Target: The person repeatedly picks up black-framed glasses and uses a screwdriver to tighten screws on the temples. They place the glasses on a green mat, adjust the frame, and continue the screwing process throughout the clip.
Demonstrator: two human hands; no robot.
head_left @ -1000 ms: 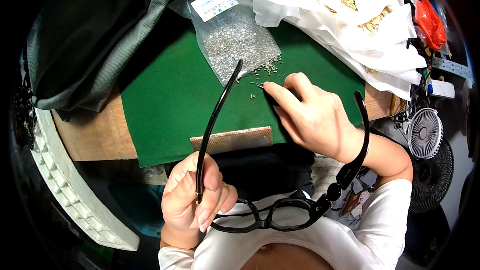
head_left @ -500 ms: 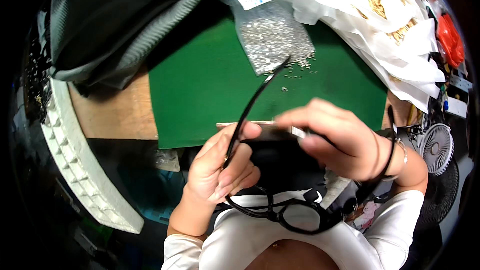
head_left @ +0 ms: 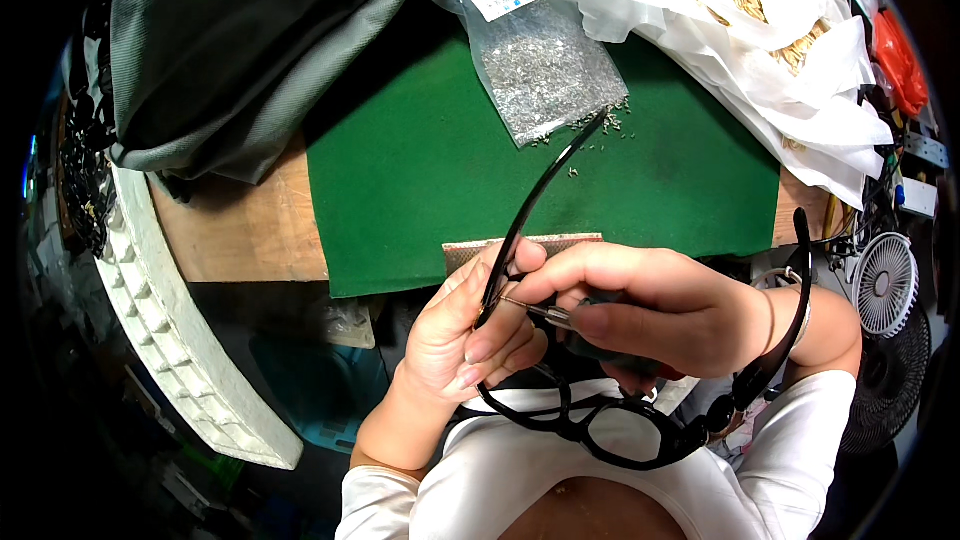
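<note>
Working along the near edge of a green mat [head_left: 690,180], over black eyeglasses [head_left: 573,429] at the lower center of the frame.

Showing a clear plastic bag [head_left: 550,70] on the mat at upper center; pinching with the right hand [head_left: 690,320], right of center, and with the left hand [head_left: 450,340], at center, on one temple near its hinge end; pointing a slim metal-shafted tool [head_left: 556,316] from the right-hand pinch toward that end (contact too small to tell); including loose metal pieces [head_left: 613,123] beside the bag's lower edge.
</note>
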